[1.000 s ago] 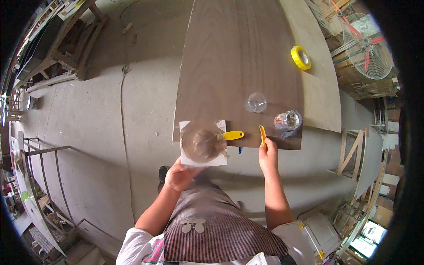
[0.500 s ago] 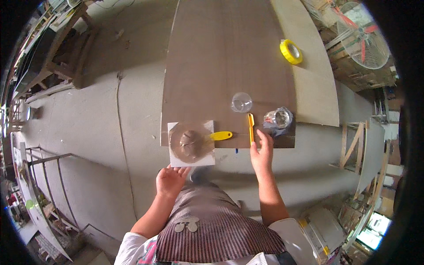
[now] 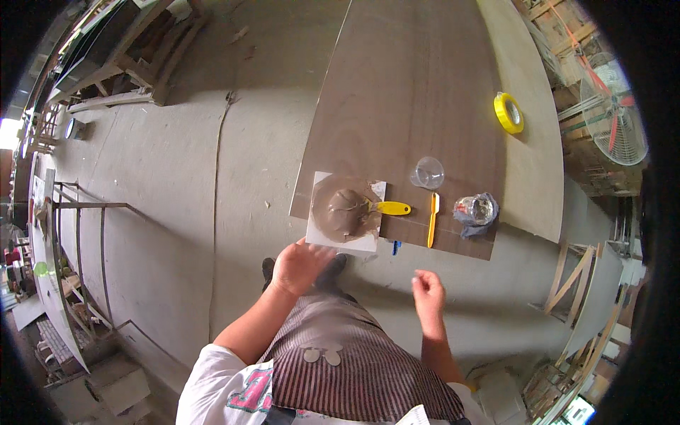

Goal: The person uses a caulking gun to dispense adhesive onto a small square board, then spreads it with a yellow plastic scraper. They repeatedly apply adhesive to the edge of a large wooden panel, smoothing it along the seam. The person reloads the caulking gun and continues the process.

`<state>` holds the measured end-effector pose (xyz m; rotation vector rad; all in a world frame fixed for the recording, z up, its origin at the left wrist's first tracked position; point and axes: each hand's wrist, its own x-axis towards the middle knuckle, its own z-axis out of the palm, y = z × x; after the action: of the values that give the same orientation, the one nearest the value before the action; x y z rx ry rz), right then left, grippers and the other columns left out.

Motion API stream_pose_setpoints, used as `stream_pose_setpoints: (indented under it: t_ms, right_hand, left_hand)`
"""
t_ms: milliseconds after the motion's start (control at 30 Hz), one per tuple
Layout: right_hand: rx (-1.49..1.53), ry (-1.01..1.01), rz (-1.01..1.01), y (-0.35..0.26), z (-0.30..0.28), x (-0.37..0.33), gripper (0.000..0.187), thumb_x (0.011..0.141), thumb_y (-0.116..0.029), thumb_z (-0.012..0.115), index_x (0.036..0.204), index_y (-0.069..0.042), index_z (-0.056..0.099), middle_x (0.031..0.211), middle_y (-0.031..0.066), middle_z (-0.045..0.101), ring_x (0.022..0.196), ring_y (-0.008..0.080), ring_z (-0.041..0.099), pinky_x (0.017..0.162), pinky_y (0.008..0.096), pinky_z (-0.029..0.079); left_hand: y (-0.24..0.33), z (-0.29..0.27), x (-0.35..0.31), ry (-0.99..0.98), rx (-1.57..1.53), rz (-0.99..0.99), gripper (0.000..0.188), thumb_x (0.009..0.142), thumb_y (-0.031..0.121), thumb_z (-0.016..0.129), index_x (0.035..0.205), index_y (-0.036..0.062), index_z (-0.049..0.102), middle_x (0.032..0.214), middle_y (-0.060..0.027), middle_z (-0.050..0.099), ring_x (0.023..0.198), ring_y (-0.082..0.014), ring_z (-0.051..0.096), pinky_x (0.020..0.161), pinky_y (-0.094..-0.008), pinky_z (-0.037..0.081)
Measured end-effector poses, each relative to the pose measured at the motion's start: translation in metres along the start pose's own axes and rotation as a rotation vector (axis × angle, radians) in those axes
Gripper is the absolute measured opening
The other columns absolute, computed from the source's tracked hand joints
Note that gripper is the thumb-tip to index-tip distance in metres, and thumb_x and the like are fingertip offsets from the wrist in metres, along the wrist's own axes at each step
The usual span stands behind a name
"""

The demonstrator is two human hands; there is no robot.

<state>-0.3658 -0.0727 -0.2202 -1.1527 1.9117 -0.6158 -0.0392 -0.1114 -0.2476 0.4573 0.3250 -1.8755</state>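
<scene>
A white square board (image 3: pixel 365 243) lies at the near edge of the brown panel and juts past it. On it sits a mound of grey-brown paste (image 3: pixel 347 214); the blade of a yellow-handled putty knife (image 3: pixel 394 208) is hidden against the paste. My left hand (image 3: pixel 297 269) is open at the board's near edge, its outstretched fingers blurred. My right hand (image 3: pixel 428 292) hovers off the panel edge with curled fingers and nothing visible in them. Nearest to it lies a slim yellow tool with a pale tip (image 3: pixel 433 223); its kind is unclear.
On the brown panel (image 3: pixel 404 92) stand a clear plastic cup (image 3: pixel 427 173) and a can wrapped in dark material (image 3: pixel 474 210). A yellow tape roll (image 3: pixel 508 113) rests on the pale sheet (image 3: pixel 535 166) at the right. A fan (image 3: pixel 615 120) stands far right.
My right hand has drawn back from the slim yellow tool toward my body, its fingers curling. My left hand stays by the board's near edge. The view has shifted and turned.
</scene>
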Motion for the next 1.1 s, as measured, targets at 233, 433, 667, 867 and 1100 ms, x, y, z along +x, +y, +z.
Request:
stream_pose_setpoints:
  t_ms: [233,433,667,867,1100]
  right_hand:
    - [0.014,-0.344,-0.012,0.001,0.045,-0.022,0.019,0.088,-0.018,0.070,0.098,-0.002,0.069,0.083,0.0083,0.072,0.075,0.0155,0.067,0.070,0.0303,0.052]
    - [-0.222,-0.425,-0.052,0.001,0.061,-0.027,0.025,0.087,-0.028,0.071,0.087,-0.003,0.067,0.077,0.0117,0.071,0.069,0.0226,0.068,0.065,0.0355,0.052]
    - [-0.501,-0.367,0.111,0.048,0.049,-0.030,0.038,0.088,-0.041,0.068,0.079,-0.003,0.066,0.071,0.0134,0.068,0.066,0.0257,0.067,0.061,0.0389,0.050]
    - [-0.348,-0.423,0.102,0.161,0.037,0.025,0.038,0.089,-0.030,0.068,0.118,-0.007,0.063,0.099,0.0101,0.073,0.089,0.0217,0.070,0.080,0.0346,0.054]
    - [-0.339,-0.819,0.636,0.302,0.074,0.189,0.042,0.091,-0.036,0.064,0.119,-0.005,0.060,0.102,0.0106,0.067,0.086,0.0181,0.064,0.068,0.0331,0.053]
  left_hand:
    - [-0.004,-0.059,-0.039,0.315,0.404,-0.104,0.035,0.097,0.021,0.043,0.123,0.0007,0.051,0.124,-0.0184,0.060,0.114,-0.0345,0.058,0.102,-0.0484,0.044]
    - [0.002,-0.090,-0.076,0.458,0.276,-0.259,0.025,0.094,0.020,0.054,0.105,-0.0014,0.060,0.107,-0.0192,0.067,0.095,-0.0309,0.065,0.088,-0.0418,0.051]
    - [0.037,-0.147,-0.099,0.681,1.229,-0.165,0.030,0.092,0.024,0.061,0.109,-0.0005,0.062,0.102,-0.0097,0.069,0.091,-0.0191,0.065,0.082,-0.0333,0.052]
    - [-0.040,-0.197,-0.156,0.902,1.522,-0.299,0.042,0.093,0.029,0.060,0.120,-0.0022,0.060,0.105,-0.0129,0.069,0.097,-0.0214,0.064,0.088,-0.0343,0.050]
    - [-0.244,-0.225,-0.201,1.103,1.433,-0.676,0.066,0.092,0.050,0.044,0.125,-0.0063,0.055,0.125,-0.0337,0.055,0.120,-0.0454,0.052,0.102,-0.0472,0.042]
